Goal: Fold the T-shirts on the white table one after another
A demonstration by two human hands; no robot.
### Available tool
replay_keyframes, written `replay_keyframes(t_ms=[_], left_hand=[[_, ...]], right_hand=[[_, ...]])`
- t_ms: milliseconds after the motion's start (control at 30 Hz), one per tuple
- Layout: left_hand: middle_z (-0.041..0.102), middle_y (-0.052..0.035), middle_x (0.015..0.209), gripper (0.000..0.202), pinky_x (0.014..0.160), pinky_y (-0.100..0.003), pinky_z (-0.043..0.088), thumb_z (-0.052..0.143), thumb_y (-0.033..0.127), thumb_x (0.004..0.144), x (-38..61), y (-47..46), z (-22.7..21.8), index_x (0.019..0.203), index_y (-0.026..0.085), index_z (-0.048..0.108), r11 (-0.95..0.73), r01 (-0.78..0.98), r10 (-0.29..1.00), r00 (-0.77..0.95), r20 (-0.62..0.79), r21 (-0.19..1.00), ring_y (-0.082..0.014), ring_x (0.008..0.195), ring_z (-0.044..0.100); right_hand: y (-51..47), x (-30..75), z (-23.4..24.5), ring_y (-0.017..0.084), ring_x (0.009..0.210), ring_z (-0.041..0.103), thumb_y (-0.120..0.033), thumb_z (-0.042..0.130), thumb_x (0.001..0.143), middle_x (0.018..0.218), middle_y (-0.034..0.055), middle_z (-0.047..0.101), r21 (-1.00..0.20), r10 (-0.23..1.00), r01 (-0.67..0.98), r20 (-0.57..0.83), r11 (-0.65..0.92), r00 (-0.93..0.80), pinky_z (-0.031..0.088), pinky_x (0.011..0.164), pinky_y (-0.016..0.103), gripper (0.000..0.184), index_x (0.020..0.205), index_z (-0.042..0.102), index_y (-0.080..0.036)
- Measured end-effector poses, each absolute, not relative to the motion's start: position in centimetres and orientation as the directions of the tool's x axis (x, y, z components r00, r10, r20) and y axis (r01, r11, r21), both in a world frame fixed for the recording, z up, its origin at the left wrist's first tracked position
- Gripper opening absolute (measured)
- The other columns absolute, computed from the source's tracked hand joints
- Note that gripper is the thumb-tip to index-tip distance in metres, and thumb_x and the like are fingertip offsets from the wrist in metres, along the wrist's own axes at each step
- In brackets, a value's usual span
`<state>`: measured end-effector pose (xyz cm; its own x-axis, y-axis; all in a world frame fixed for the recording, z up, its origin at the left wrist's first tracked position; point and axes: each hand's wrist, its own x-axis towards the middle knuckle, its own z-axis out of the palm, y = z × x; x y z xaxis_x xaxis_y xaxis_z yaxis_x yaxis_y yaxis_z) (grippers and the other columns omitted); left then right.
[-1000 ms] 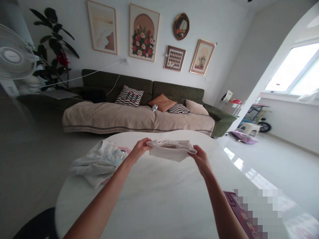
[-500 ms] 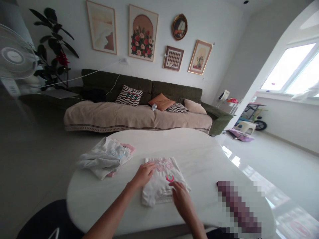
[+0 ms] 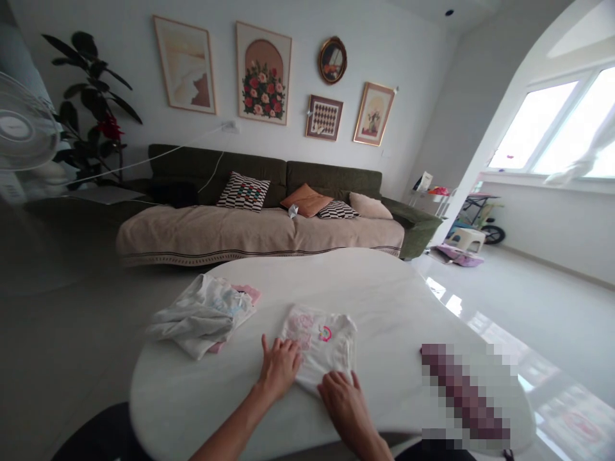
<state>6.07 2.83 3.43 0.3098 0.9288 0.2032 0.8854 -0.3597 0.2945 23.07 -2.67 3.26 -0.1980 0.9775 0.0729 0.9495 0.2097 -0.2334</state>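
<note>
1. From where I stand, the white printed top [image 3: 319, 346] lies flat on the bench [image 3: 396, 320], just ahead of the person and between both hands. It shows a pink print and a small rainbow motif.
2. Its long axis seems to run from the person toward the sofa [image 3: 331, 176], with a slight slant, though the folds and wide lens make this hard to judge.
3. The left hand [image 3: 280, 368] is at the top's left side, fingers spread and touching the fabric. Its grip is released, pressing flat rather than clenching.
4. The right hand [image 3: 342, 410] is on the top's near edge, so it is the nearer hand to that end. Its grip is also released, with no fabric visibly pinched.
5. The count is two hands and one top between them.
6. Just left of the left hand is one pile of clothes [image 3: 202, 317], well apart from the top. It shows at least one white garment [image 3: 199, 314] over one pink garment [image 3: 247, 294].
7. To the right lies one blurred object [image 3: 461, 390], too obscured to name.
</note>
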Motion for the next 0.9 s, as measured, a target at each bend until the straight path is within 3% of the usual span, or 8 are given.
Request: replay_keyframes(t_ms=[100, 267, 367, 433, 500, 667, 767, 900], left_hand=[[0.064, -0.007, 0.107, 0.036, 0.103, -0.062, 0.01, 0.03, 0.03, 0.09, 8.4, -1.3, 3.0, 0.113, 0.023, 0.058, -0.354, 0.865, 0.934, 0.305, 0.188, 0.356, -0.0269, 0.106, 0.051], [0.062, -0.0025, 0.114, 0.035, 0.106, -0.053, 0.021, 0.031, 0.027, 0.09, 11.5, -3.6, 4.1, 0.116, 0.03, 0.055, -0.499, 0.632, 0.827, 0.552, 0.107, 0.593, -0.0208, 0.109, 0.053], [0.045, -0.0061, 0.137, 0.043, 0.108, -0.046, 0.022, 0.032, 0.027, 0.089, 9.9, -1.0, 4.3, 0.131, 0.024, 0.042, -0.485, 0.704, 0.862, 0.485, 0.147, 0.519, -0.0228, 0.129, 0.034], [0.031, -0.0085, 0.146, 0.05, 0.107, -0.048, 0.024, 0.033, 0.034, 0.089, 8.0, 1.0, 3.4, 0.137, 0.02, 0.032, -0.41, 0.797, 0.907, 0.406, 0.109, 0.444, -0.0273, 0.135, 0.021], [0.025, -0.0086, 0.148, 0.055, 0.105, -0.053, 0.023, 0.034, 0.042, 0.088, 6.7, 2.1, 1.9, 0.139, 0.021, 0.029, -0.36, 0.847, 0.928, 0.367, 0.062, 0.392, -0.0304, 0.135, 0.018], [0.019, -0.0093, 0.149, 0.058, 0.105, -0.058, 0.015, 0.033, 0.044, 0.087, 7.4, 1.8, 0.0, 0.14, 0.02, 0.026, -0.278, 0.907, 0.96, 0.276, 0.05, 0.317, -0.0311, 0.136, 0.014], [0.019, -0.0098, 0.148, 0.06, 0.102, -0.063, 0.015, 0.037, 0.045, 0.085, 8.0, 1.3, 1.1, 0.139, 0.02, 0.029, -0.223, 0.916, 0.967, 0.25, -0.041, 0.333, -0.0338, 0.136, 0.014], [0.026, -0.0076, 0.147, 0.049, 0.103, -0.059, 0.019, 0.026, 0.035, 0.09, 6.3, 0.8, 1.4, 0.137, 0.023, 0.033, -0.182, 0.919, 0.98, 0.197, -0.008, 0.35, -0.0273, 0.135, 0.021]], right_hand=[[-0.4, 26.8, 3.4, 0.022, 0.107, 0.053, -0.023, 0.037, 0.09, 0.098, 0.0045, 0.065, -0.194, 0.991, 0.972, 0.064, 0.129, -0.118, 0.022, 0.101, 0.052, 0.023, 0.089, 0.06, -0.02], [4.3, 29.5, 4.1, 0.028, 0.129, 0.031, -0.015, 0.04, 0.085, 0.128, 0.0145, 0.052, -0.144, 0.999, 0.989, 0.037, 0.031, -0.026, 0.018, 0.102, 0.057, 0.034, 0.115, 0.054, -0.013], [4.2, 28.1, 3.7, 0.027, 0.134, 0.023, -0.016, 0.034, 0.086, 0.143, 0.0134, 0.034, -0.143, 0.999, 0.99, 0.043, -0.01, 0.017, 0.021, 0.103, 0.054, 0.045, 0.13, 0.042, -0.012], [2.8, 26.2, 2.7, 0.026, 0.135, 0.02, -0.024, 0.031, 0.089, 0.146, 0.0126, 0.028, -0.156, 0.999, 0.987, 0.04, -0.028, 0.035, 0.026, 0.102, 0.049, 0.048, 0.136, 0.034, -0.011], [1.3, 24.6, 1.3, 0.028, 0.135, 0.019, -0.035, 0.028, 0.091, 0.146, 0.0142, 0.025, -0.171, 0.998, 0.984, 0.034, -0.05, 0.057, 0.027, 0.102, 0.048, 0.054, 0.138, 0.029, -0.01], [1.6, 25.1, 0.4, 0.025, 0.137, 0.011, -0.047, 0.024, 0.091, 0.149, 0.0112, 0.018, -0.217, 1.0, 0.976, 0.007, 0.005, -0.003, 0.018, 0.107, 0.048, 0.059, 0.141, 0.023, -0.015], [3.5, 27.2, 2.3, 0.022, 0.136, 0.018, -0.043, 0.036, 0.089, 0.147, 0.0069, 0.026, -0.23, 0.995, 0.971, -0.05, 0.072, -0.086, 0.018, 0.107, 0.048, 0.053, 0.138, 0.031, -0.022], [2.8, 25.0, 3.5, 0.035, 0.131, 0.026, -0.034, 0.04, 0.087, 0.143, 0.0222, 0.027, -0.21, 1.0, 0.978, -0.025, -0.017, 0.012, 0.025, 0.098, 0.058, 0.054, 0.135, 0.035, -0.01]])
